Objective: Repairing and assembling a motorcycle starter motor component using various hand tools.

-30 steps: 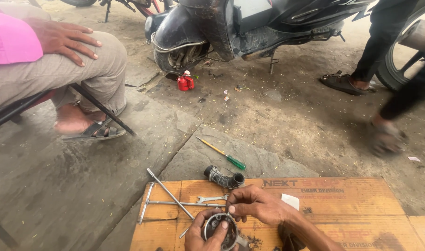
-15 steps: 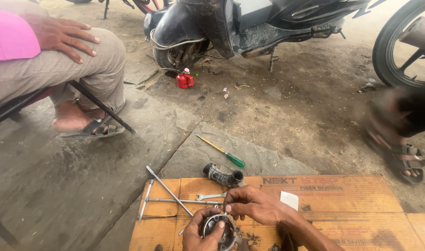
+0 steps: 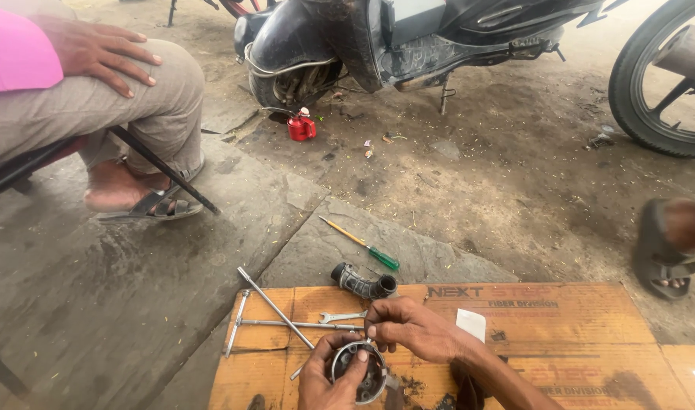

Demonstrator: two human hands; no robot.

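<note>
**Your bare, work-soiled hands**

Both your hands are bare: no gloves, rings or wristwatch show. Your left hand [image 3: 334, 378] is visible only from the wrist up at the bottom edge, with short nails and dark grime on the fingers. Your right hand [image 3: 412, 330] comes with a long stretch of uncovered forearm; no sleeve reaches into view. Black grease smudges mark its knuckles and fingertips, and the nails are trimmed short.

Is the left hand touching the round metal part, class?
Touching. The head view shows the left hand cupping the round metal part, thumb pressed on its rim.
</note>
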